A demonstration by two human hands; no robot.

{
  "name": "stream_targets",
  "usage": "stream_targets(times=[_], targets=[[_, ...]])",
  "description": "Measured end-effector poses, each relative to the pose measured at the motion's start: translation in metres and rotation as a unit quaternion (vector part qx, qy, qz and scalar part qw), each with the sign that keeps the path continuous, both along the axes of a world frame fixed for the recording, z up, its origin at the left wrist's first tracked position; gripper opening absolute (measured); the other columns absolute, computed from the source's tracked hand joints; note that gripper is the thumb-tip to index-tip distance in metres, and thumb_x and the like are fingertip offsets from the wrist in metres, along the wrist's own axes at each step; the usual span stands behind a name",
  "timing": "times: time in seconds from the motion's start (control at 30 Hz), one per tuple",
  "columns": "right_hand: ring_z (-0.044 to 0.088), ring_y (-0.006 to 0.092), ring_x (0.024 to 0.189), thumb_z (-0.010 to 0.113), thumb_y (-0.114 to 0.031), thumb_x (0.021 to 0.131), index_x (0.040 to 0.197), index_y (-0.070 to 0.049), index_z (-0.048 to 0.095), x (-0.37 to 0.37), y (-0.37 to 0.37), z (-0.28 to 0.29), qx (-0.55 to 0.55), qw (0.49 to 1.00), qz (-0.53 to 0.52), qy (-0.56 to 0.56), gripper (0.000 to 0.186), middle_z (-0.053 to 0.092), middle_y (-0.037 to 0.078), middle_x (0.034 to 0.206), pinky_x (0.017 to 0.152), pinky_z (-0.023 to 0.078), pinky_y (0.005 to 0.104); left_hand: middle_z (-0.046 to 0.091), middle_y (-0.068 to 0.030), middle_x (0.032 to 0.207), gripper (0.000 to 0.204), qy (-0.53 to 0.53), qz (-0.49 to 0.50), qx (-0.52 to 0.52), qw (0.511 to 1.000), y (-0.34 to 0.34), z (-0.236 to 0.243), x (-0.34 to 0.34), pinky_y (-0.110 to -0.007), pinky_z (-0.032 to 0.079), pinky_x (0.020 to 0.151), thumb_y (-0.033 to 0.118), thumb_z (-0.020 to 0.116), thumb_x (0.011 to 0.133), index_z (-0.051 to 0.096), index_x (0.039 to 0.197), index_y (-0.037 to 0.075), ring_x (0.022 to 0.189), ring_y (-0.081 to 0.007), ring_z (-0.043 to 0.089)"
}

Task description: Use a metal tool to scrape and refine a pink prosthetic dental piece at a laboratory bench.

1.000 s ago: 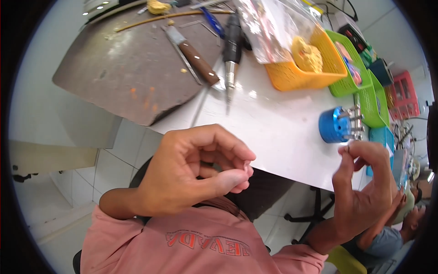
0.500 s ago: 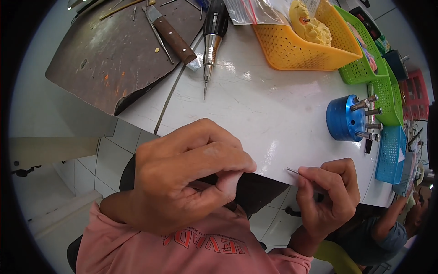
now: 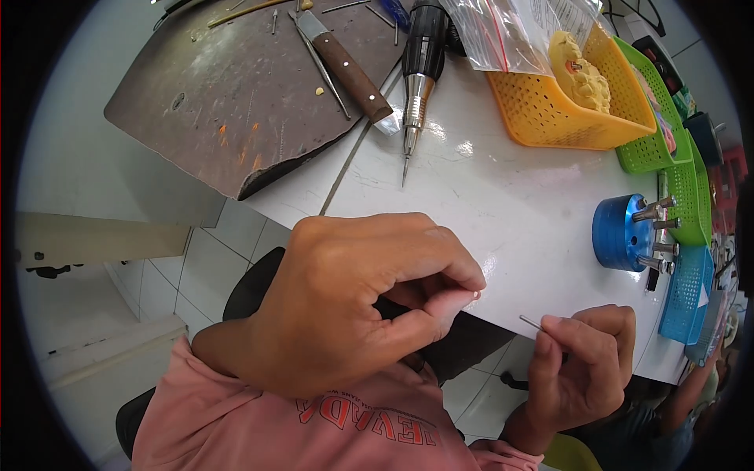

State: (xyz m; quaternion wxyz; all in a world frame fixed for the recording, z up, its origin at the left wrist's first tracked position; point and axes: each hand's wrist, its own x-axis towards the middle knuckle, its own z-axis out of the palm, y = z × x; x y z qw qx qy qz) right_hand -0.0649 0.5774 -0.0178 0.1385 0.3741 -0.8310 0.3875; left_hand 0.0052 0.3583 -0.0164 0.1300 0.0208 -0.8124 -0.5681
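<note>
My left hand [image 3: 385,298] is closed in a pinch in front of the table edge. A tiny whitish piece [image 3: 477,295] shows between its thumb and index fingertips; the rest of it is hidden. To the right, my right hand [image 3: 585,357] pinches a thin metal rod [image 3: 530,321] between thumb and index finger. The rod's bare end points left toward the left fingertips, with a gap between them. Beyond the hands, a black and silver rotary handpiece [image 3: 420,86] lies on the white table [image 3: 503,196], a slim bur in its tip.
A brown mat [image 3: 212,102] carries a wooden-handled knife [image 3: 349,71], a metal probe [image 3: 322,71] and several small tools. At right stands a blue round holder [image 3: 616,234] with metal pegs. Behind it are a yellow basket [image 3: 542,129] with a yellowish dental cast [image 3: 581,78], green baskets [image 3: 691,196] and a blue basket [image 3: 683,306].
The view has shifted, so the table things appear farther right. My left hand has turned a little, and the whitish piece at its fingertips now shows. The right hand keeps its pinch on the rod.
</note>
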Motion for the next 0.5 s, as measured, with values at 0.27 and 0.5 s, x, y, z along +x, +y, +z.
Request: stream_targets(times=[0.27,0.5], targets=[[0.048,0.0152,0.069,0.078,0.001,0.071,0.092,-0.003,0.076,0.002,-0.023,-0.003,-0.006,1.000,0.017,-0.006,0.022,0.055,0.004,0.073,0.058,0.037,0.0248,0.077,-0.0119,0.089,0.019,0.004,-0.009,-0.019,1.000,-0.002,-0.001,0.001,-0.025,0.060,0.065,-0.009,0.078,0.077,0.077,0.093,-0.001,0.079,-0.0171,0.077],[0.048,0.0169,0.067,0.079,-0.002,0.068,0.091,-0.003,0.077,0.004,-0.025,-0.005,0.007,1.000,0.016,0.022,0.023,0.054,0.005,0.072,0.057,0.036,0.0285,0.077,-0.0131,0.088,0.019,0.020,0.003,-0.025,0.999,-0.002,-0.003,0.002,-0.025,0.060,0.065,-0.010,0.079,0.077,0.077,0.094,-0.001,0.077,-0.0172,0.077]])
